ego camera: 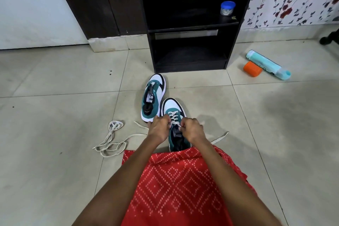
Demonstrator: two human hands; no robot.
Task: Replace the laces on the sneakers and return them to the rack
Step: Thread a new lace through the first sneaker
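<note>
Two teal-and-white sneakers lie on the tiled floor in front of a black rack [236,24]. The far sneaker [153,100] has no lace in it. The near sneaker [174,110] carries a cream lace [173,116] through its front eyelets. My left hand [158,130] and my right hand [191,130] sit on either side of the near sneaker's tongue, each pinching the lace by the upper eyelets. The lace's loose ends trail onto the floor at both sides. A second cream lace [110,141] lies tangled on the floor to the left.
A small blue-lidded jar [227,8] stands on the rack's middle shelf. A light-green bottle [266,64] and an orange cap-like container [252,69] lie on the floor right of the rack. Red patterned cloth [176,185] covers my lap.
</note>
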